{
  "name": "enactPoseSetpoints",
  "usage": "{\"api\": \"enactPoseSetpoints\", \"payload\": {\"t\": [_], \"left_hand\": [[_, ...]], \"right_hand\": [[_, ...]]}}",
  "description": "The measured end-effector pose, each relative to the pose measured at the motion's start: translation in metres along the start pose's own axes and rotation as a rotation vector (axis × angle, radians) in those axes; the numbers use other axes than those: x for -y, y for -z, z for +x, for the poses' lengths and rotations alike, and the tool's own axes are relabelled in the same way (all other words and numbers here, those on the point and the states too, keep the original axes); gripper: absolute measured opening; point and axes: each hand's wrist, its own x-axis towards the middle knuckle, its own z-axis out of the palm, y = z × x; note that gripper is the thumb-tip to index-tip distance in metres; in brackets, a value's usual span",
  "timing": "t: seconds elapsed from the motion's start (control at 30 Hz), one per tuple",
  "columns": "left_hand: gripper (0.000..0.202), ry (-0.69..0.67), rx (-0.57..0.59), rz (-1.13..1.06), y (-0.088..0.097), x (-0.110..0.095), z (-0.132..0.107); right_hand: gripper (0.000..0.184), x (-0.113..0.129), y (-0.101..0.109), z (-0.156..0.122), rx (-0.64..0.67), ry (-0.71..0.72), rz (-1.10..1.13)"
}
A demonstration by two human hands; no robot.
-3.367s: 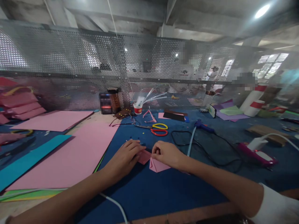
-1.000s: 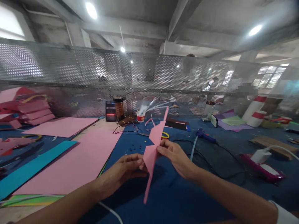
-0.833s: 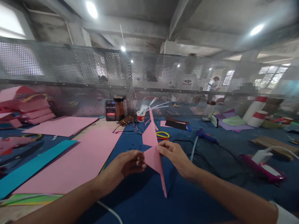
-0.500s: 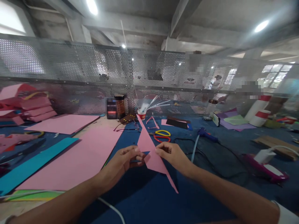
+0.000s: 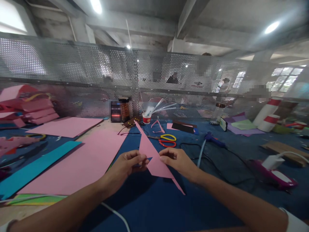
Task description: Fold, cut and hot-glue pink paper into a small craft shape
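A cut piece of pink paper (image 5: 158, 166) is held up over the blue tabletop, slanting from upper left to lower right. It has long pointed ends and a notch at its left edge. My left hand (image 5: 132, 162) is closed on that left edge by the notch, thumb on top. My right hand (image 5: 175, 159) pinches the opposite edge between thumb and fingers. Just beyond the paper lie scissors (image 5: 167, 140) with one yellow and one red handle loop. A thin pink paper frame (image 5: 158, 126) lies behind them.
Large pink sheets (image 5: 79, 164) and a teal strip (image 5: 41, 167) cover the left side. To the right are a blue glue gun (image 5: 214, 140) with its cord and a magenta device (image 5: 275, 174). A paper cup (image 5: 146, 118) and a dark-lidded jar (image 5: 125, 109) stand at the back.
The upper end of the pink paper has swung left, and its notch looks narrower. Both hands keep their grip in nearly the same place.
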Motion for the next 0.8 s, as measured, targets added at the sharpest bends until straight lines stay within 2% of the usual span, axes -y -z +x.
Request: {"api": "enactPoseSetpoints", "payload": {"t": [0.37, 0.8], "left_hand": [[0.017, 0.013, 0.013, -0.129, 0.003, 0.002, 0.000], [0.018, -0.009, 0.067, 0.027, 0.002, 0.008, 0.002]], "right_hand": [[0.021, 0.000, 0.005, 0.001, -0.023, 0.038, -0.041], [0.020, 0.008, 0.006, 0.001, -0.053, 0.049, -0.140]]}}
